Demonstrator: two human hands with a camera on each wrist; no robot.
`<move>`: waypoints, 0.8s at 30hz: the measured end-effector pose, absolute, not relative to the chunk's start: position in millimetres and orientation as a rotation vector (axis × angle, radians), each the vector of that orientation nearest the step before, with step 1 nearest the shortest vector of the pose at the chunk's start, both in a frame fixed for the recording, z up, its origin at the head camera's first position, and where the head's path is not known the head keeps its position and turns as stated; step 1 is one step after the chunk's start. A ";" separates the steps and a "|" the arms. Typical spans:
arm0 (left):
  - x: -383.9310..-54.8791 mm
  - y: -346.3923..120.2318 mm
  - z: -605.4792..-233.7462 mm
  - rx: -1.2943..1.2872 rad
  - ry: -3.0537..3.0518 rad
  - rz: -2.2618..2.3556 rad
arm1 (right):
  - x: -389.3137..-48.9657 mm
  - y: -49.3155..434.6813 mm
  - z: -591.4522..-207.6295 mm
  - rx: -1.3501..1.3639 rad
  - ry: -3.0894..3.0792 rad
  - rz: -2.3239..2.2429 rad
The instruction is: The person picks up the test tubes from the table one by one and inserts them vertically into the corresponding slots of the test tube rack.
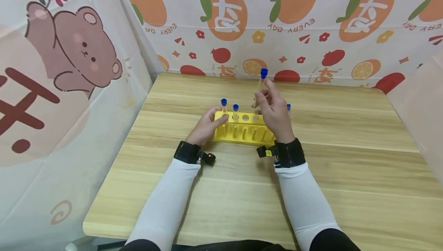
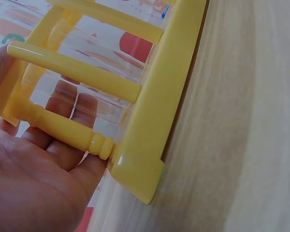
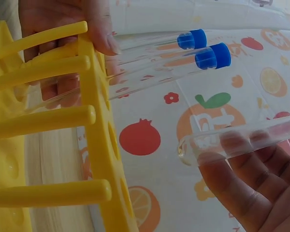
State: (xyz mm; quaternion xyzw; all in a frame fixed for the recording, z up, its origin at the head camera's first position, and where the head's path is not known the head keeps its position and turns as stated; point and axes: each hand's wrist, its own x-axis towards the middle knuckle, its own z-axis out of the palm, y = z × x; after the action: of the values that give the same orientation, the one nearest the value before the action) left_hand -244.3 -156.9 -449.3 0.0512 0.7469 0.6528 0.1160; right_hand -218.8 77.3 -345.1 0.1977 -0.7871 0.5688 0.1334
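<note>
My left hand [image 1: 203,127] grips the left end of a yellow test tube rack [image 1: 238,140]. In the left wrist view, its fingers curl behind the rack's end post [image 2: 70,133]. My right hand [image 1: 278,118] holds a clear test tube [image 3: 241,140] with a blue cap [image 1: 264,72]. That tube is slightly tilted, and its rounded bottom is outside the rack's holes in the right wrist view. Two capped tubes stand in the rack near my left hand, one with its cap [image 1: 223,102] higher than the other cap [image 1: 235,107].
Another blue-capped tube [image 1: 288,108] shows just right of my right hand; the hand hides how it is supported. The wooden table [image 1: 346,158] reaches a fruit-printed cloth [image 1: 256,47] at the back. A bear-printed cloth [image 1: 79,55] hangs on the left.
</note>
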 end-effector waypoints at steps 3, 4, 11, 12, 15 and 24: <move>-245.1 -157.4 -450.3 0.159 2.184 1.910 | -219.0 77.7 -345.9 0.592 -2.291 1.679; -245.5 -157.5 -450.7 0.158 2.180 1.913 | -218.7 77.6 -345.7 0.599 -2.294 1.681; -245.4 -157.1 -451.6 0.142 2.182 1.919 | -238.8 80.0 -375.3 0.643 -2.254 1.636; -245.3 -157.1 -451.3 0.142 2.184 1.917 | -239.1 79.7 -376.5 0.639 -2.259 1.628; -245.2 -157.3 -449.9 0.146 2.195 1.905 | -239.8 78.1 -378.0 0.641 -2.272 1.614; -244.7 -156.4 -449.4 0.161 2.174 1.926 | -238.5 73.3 -378.4 0.636 -2.292 1.651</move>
State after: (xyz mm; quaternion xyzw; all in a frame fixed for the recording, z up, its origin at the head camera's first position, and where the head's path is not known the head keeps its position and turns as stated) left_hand -244.7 -156.4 -449.4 0.0551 0.7422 0.6577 0.1161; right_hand -238.5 73.3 -378.4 0.2179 -0.7855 0.5660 0.1228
